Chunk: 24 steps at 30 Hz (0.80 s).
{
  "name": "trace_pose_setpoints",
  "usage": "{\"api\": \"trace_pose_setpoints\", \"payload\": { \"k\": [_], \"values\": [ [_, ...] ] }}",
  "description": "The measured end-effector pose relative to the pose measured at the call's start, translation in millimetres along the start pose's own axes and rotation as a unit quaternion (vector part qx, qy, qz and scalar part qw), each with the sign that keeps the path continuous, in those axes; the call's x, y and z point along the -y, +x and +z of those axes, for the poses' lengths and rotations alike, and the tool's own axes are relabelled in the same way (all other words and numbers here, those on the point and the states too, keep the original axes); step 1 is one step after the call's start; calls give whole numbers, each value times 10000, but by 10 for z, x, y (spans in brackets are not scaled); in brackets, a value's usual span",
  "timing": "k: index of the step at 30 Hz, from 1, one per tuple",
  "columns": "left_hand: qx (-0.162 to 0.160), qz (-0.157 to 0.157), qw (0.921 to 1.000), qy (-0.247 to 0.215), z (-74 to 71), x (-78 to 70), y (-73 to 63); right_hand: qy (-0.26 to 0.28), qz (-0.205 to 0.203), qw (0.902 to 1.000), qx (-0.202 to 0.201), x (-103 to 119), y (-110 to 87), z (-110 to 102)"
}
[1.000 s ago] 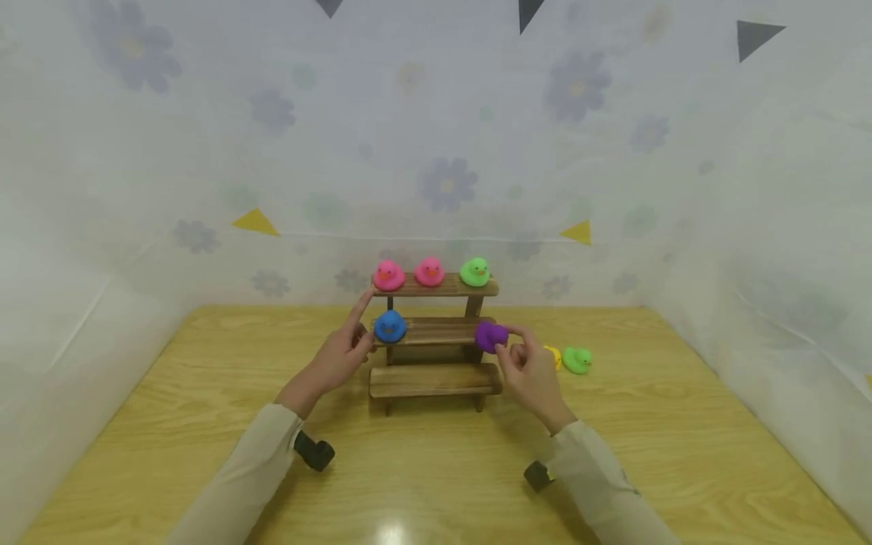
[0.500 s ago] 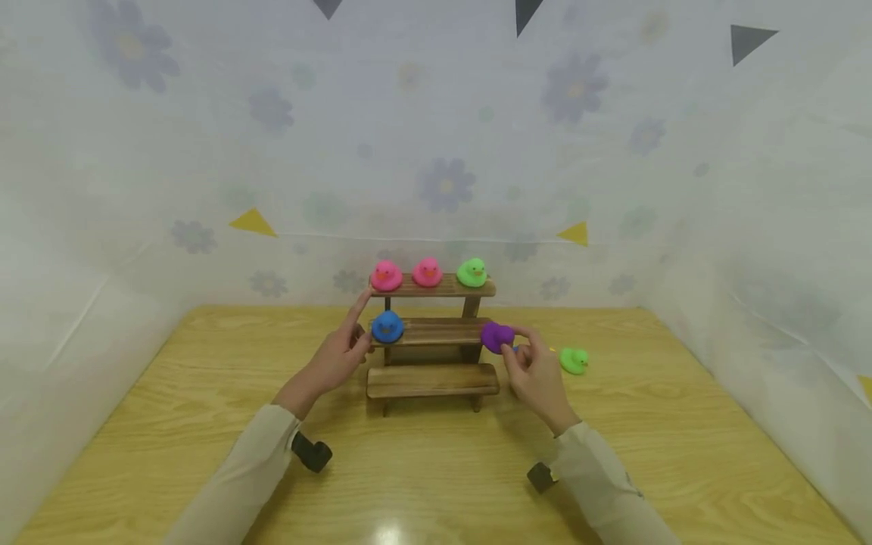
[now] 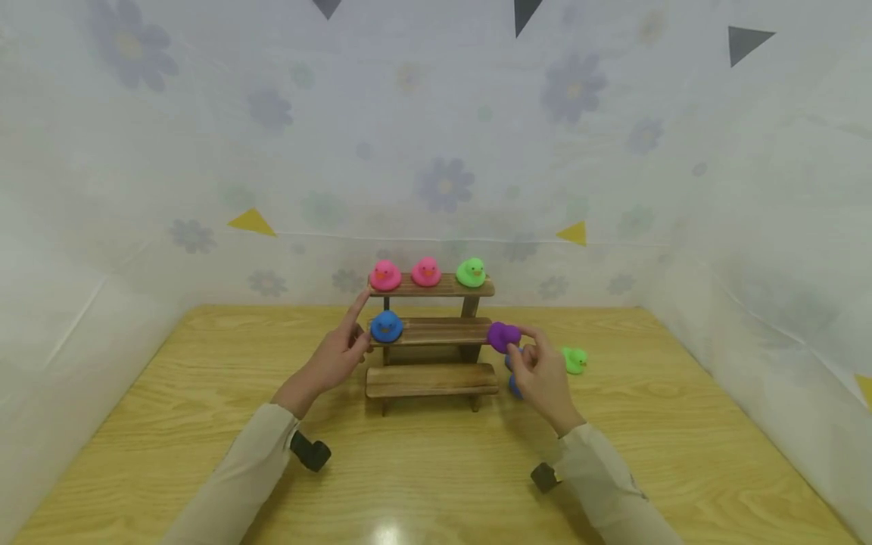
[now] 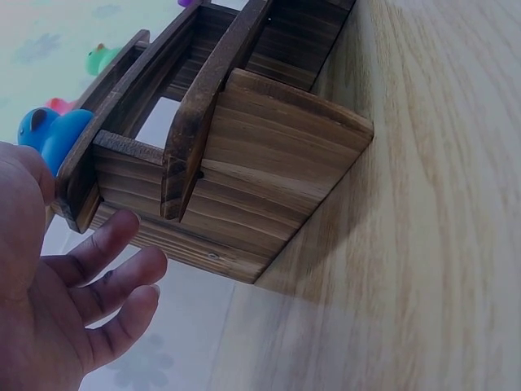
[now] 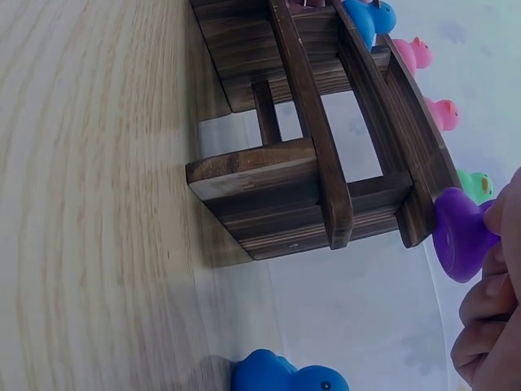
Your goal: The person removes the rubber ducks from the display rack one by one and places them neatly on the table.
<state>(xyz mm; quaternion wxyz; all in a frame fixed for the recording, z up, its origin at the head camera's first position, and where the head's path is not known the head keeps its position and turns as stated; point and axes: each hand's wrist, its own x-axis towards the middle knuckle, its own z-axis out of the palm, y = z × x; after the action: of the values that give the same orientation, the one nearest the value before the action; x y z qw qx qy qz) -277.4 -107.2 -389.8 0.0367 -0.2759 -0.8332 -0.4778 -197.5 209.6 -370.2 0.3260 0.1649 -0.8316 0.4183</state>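
One purple duck [image 3: 502, 337], between right-hand fingers [image 3: 535, 335] (pinched), beside wooden shelf [image 3: 443, 331]

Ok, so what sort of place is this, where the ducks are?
Probably a small staged booth or set rather than an ordinary room: pale flower-printed sheeting encloses the back and both sides of a wood-grain table, where a stepped wooden shelf bears toy ducks.
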Motion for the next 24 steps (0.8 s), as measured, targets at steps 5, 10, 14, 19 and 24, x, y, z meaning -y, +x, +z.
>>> {"api": "trace_pose_setpoints", "payload": {
  "k": [5,10,14,19,24],
  "values": [
    [-4,-28,10000,0,0,0,-4,-94,146,9998,-39,-29,-12,-25],
    [-18,-35,10000,34,-5,-10,0,-190,198,9996,-107,-67,-27,-50],
    [-5,-49,10000,9,-8,-14,3,-161,166,9996,-159,-213,-56,-58],
    [7,-22,10000,-6,2,13,5,-183,299,9994,-59,-476,-116,-85],
    [-7,-12,10000,23,3,22,4,-323,273,9990,-115,-575,-150,-157]
  ]
}}
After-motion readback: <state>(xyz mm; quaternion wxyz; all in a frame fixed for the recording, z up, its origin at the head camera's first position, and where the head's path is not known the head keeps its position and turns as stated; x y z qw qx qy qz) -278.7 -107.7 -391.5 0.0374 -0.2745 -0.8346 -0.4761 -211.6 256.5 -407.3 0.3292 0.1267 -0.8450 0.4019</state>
